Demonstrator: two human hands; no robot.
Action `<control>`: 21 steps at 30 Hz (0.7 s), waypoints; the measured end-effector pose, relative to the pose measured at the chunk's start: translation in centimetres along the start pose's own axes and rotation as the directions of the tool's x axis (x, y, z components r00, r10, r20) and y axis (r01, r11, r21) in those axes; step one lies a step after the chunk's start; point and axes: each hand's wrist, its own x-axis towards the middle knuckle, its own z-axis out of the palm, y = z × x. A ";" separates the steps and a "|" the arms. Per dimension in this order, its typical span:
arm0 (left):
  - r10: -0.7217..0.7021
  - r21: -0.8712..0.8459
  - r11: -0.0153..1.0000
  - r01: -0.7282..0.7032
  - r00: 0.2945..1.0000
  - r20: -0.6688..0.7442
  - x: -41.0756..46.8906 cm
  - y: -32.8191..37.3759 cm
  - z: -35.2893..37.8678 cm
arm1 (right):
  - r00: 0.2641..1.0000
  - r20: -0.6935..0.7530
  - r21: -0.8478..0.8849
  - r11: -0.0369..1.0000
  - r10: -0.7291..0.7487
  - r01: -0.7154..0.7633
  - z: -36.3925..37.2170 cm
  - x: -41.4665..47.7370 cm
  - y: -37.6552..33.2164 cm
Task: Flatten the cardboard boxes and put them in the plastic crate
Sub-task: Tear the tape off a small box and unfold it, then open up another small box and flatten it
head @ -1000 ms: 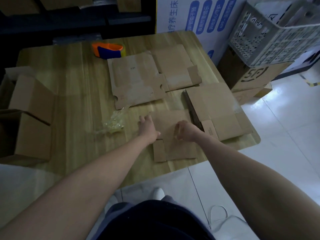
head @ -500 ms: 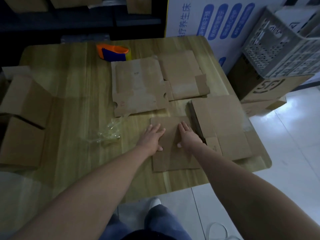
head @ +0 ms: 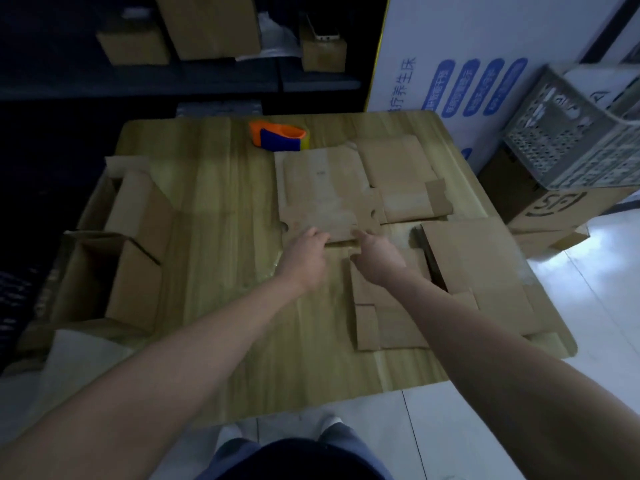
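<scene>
Two boxes [head: 138,244] stand upright at the left edge of the table [head: 225,202], not yet flattened. One tape dispenser [head: 278,136] sits at the far edge.

Left hand [head: 306,251]: half a second ago it pressed palm-down on the near sheet [head: 384,313]. It has since left that sheet and reached forward, so its fingertips now meet the near edge of the far sheet [head: 329,188]. Blur hides whether the fingers lie straight or curl under the cardboard.

Right hand [head: 375,258]: it has made the same change. It has come off the near sheet and now reaches the same edge, just beside the left hand. Whether it grips the sheet cannot be told.

The near sheet lies flat by the near edge. A second flat sheet [head: 408,178] touches the far sheet on its right. One collapsed box [head: 485,271] lies at the right edge, and its left side still looks raised.

The crate [head: 571,140] stands off the table, beyond the right edge, on a carton [head: 554,202]. Its contents are not visible.

Assessment: pressing of the near sheet appears complete, and the hands are probably starting to gather the far sheet. The flat cardboard on the table still has to go to the crate, and the left-edge boxes remain to be flattened.
</scene>
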 end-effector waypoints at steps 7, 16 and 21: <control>-0.113 -0.011 0.993 0.115 0.945 -0.307 -6.3 -8.9 -11.8 | 0.918 -0.076 0.052 0.918 -0.390 0.394 0.1 0.4 -17.5; -0.129 0.120 0.974 0.194 0.902 -0.413 -16.5 -18.3 -17.9 | 0.731 -0.007 -0.053 0.731 -0.682 0.681 3.8 -1.6 -31.7; -0.117 0.162 0.966 0.202 0.898 -0.424 -20.0 -21.1 -19.1 | 0.719 0.134 -0.057 0.719 -0.682 0.692 6.0 -2.9 -35.5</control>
